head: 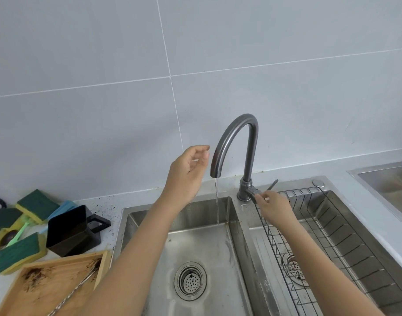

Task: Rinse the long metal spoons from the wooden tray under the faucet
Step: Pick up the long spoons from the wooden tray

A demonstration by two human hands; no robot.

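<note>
Over the sink (136, 215), right hand (274, 205) grips faucet (235, 142) handle.

The faucet (235, 142) is standing behind the divide between two sink basins, its spout reaching over the left basin (195, 236). A wire rack (314, 224) is sitting in the right basin (355, 236). On the tabletop (108, 206) to the left of the sinks, a wooden tray (47, 283) is lying nearest the viewer with a long spoon (74, 290) in it. A square cup (69, 231) is standing just behind the tray, and sponges (20, 224) are lying further left.
</note>
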